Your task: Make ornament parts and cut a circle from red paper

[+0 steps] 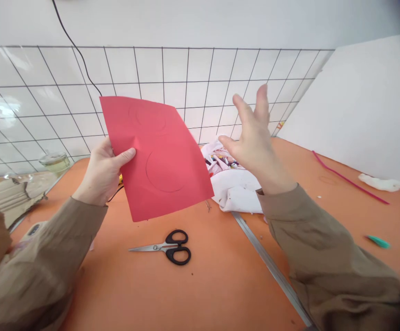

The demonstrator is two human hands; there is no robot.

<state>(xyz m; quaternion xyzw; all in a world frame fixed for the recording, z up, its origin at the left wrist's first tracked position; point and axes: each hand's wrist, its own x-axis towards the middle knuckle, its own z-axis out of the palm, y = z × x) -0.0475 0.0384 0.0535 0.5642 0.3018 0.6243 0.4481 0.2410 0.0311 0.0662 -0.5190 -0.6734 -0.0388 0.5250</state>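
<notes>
Holding the red paper, already marked with curved lines but apparently uncut along them, pinched in the left hand, above and beyond the scissors on the tabletop, and the right hand, empty and spread wide, above and right of these scissors.

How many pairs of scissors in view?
1: black-handled metal scissors, flat on the orange tabletop, below the rectangular red paper sheet in frame. Others could be hidden in the crumpled white bundle.
</notes>
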